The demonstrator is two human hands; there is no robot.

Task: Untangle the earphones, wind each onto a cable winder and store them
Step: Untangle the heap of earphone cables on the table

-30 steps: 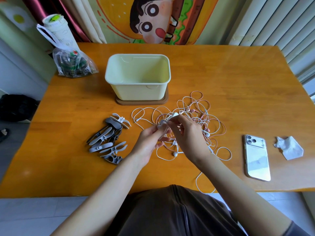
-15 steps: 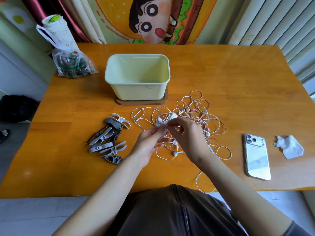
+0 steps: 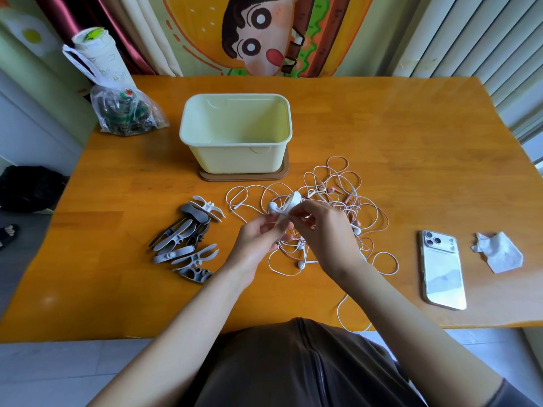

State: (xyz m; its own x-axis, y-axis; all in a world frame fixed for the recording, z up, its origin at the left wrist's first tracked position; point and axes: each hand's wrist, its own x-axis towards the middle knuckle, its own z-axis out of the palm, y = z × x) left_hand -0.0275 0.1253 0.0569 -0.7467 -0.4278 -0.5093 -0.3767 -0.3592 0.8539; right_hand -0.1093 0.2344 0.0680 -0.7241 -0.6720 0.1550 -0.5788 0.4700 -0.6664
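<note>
Fingers [image 3: 304,212] clamped: left hand [image 3: 255,242] grips white winder [image 3: 294,199], right hand [image 3: 326,233] pinches earbud [image 3: 272,206]; winder axis runs upper right; tangle [image 3: 346,201] right, nearer right hand.

We've got one view only, a wide-angle camera worn on the person's head, facing forward and tilted down. We're close over the desk [image 3: 411,127]: left hand [image 3: 258,239] and right hand [image 3: 326,233] meet dead centre, and the brown top [image 3: 293,365] fills 6 o'clock. The cartoon curtain [image 3: 264,33] caps 12 o'clock, and floor [image 3: 44,371] shows at 8 o'clock.
</note>
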